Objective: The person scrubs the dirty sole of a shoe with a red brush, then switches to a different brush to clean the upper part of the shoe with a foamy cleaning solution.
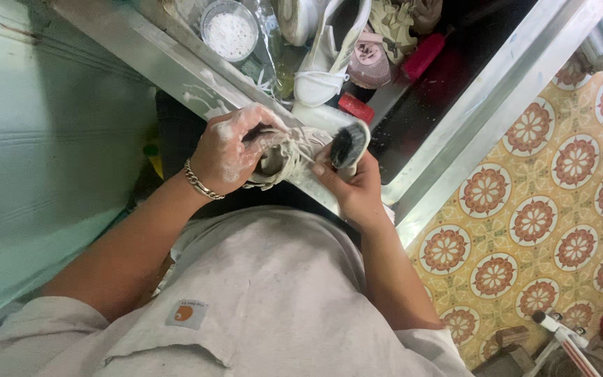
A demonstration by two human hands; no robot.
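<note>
Fingers of the left hand [228,150], coated in white foam, curled shut around the upper of a pale laced shoe [289,155], thumb tucked toward the opening; fingers of the right hand [354,187] pressed together round the handle of a brush [349,144], dark bristles turned against the shoe's side. Shoe held up in the air above the metal rim of a basin [190,77], just in front of the grey shirt [266,300], between the two hands; laces hanging loose and tangled over the left knuckles.

Likely light, and soft in the upper, so apt to buckle under a hard squeeze; stiffer at the sole and heel, which look like the surer places to grip. Foam on hand and fabric probably makes it slippery; a hand pushed inside, or a firm clasp round the heel, would steady it against the scrubbing. Brush looks rigid and easy to hold by its pale back.

Beyond, in the basin: another white shoe [326,59], a round tub of white powder [229,29], a red block [355,107]; patterned tiles [532,209] on the right.
</note>
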